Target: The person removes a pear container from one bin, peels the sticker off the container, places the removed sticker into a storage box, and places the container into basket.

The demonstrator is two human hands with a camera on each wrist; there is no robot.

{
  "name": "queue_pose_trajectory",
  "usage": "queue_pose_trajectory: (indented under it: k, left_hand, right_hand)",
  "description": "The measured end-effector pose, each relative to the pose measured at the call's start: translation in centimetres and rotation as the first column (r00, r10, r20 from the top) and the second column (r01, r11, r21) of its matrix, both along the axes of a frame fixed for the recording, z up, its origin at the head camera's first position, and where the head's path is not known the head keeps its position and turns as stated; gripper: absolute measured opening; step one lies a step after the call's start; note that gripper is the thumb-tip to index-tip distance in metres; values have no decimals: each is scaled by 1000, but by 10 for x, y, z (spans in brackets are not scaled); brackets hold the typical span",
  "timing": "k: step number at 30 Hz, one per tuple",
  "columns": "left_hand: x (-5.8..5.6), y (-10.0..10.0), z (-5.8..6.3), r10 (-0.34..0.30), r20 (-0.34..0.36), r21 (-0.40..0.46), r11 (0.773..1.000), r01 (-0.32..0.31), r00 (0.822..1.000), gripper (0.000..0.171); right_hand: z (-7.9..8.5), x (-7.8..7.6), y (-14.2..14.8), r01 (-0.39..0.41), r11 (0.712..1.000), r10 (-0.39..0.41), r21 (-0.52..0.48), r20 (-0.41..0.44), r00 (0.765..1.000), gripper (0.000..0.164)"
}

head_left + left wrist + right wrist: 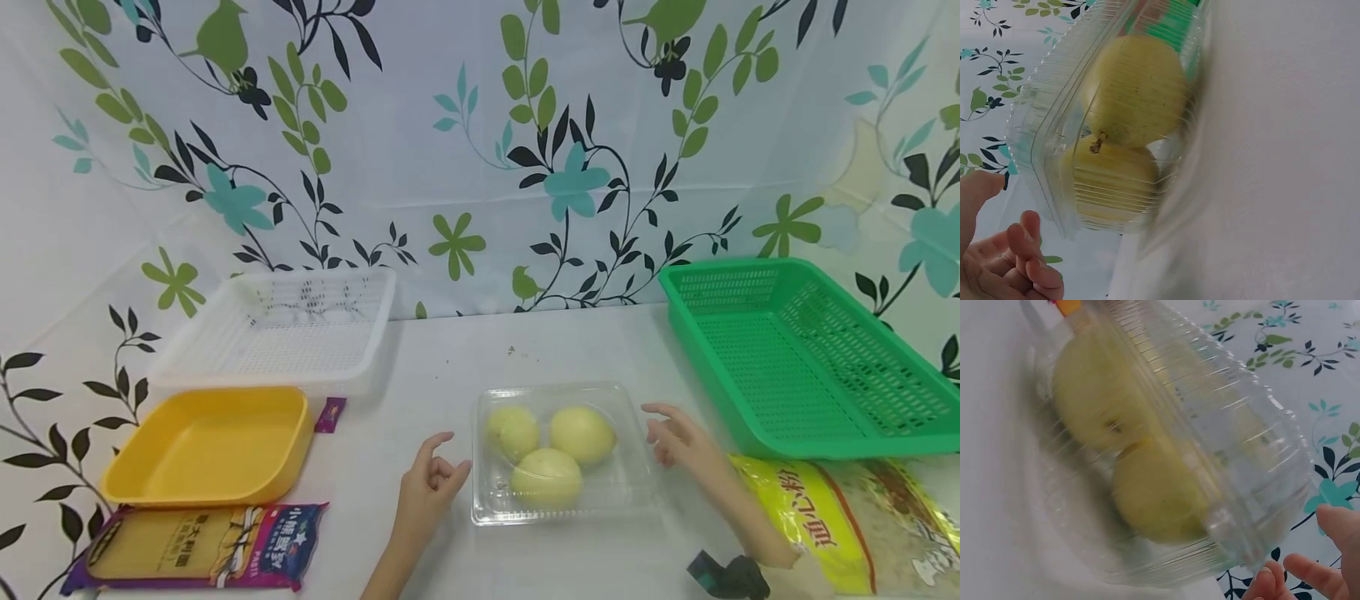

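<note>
A clear plastic clamshell box sits on the white table with its lid down. Three yellow-green pears show through the plastic. Just left of the box, my left hand holds nothing, its thumb and forefinger apart and the other fingers loosely bent. On the opposite side, my right hand is empty too, fingers relaxed and pointing toward the box edge. The left wrist view shows a pear with a short stem behind the ribbed wall. In the right wrist view, fingertips come close to the box's rim.
A white basket and a yellow tray stand at left, with a pasta packet in front and a small purple packet beside. At right, a green basket stands behind a yellow noodle bag. A patterned curtain hangs behind.
</note>
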State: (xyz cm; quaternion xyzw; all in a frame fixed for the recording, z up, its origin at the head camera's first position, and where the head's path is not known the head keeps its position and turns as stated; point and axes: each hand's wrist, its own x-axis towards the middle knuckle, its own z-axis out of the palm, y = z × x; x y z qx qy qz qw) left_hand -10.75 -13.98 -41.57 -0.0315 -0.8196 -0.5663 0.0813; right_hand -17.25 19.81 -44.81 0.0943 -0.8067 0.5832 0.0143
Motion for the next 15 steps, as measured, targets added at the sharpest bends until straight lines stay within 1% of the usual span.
queue_pose_trajectory:
  k: [3, 6, 8, 11, 14, 15]
  left_hand:
    - [1, 2, -2, -12, 68, -24, 1000, 13, 998, 45]
    - [0, 4, -5, -39, 87, -39, 998, 43, 995, 44]
    - [-2, 4, -10, -66, 92, -20, 997, 68, 994, 44]
    - [-7, 4, -26, -96, 112, -1, 995, 97, 989, 46]
    - [-12, 2, -42, -107, 136, -3, 994, 108, 985, 50]
    - [-14, 2, -47, -102, 152, -16, 994, 106, 983, 53]
  right_hand:
    - [-8, 1, 0, -27, 999, 29, -25, 81, 996, 36]
    - [-14, 3, -1, -35, 999, 39, -30, 126, 991, 39]
    - [-16, 5, -2, -31, 999, 34, -24, 140, 990, 40]
    - [-17, 5, -3, -20, 1000, 23, -21, 133, 991, 41]
    - [-16, 5, -2, -47, 998, 50, -30, 133, 990, 42]
    - [-15, 5, -1, -60, 998, 63, -30, 140, 988, 42]
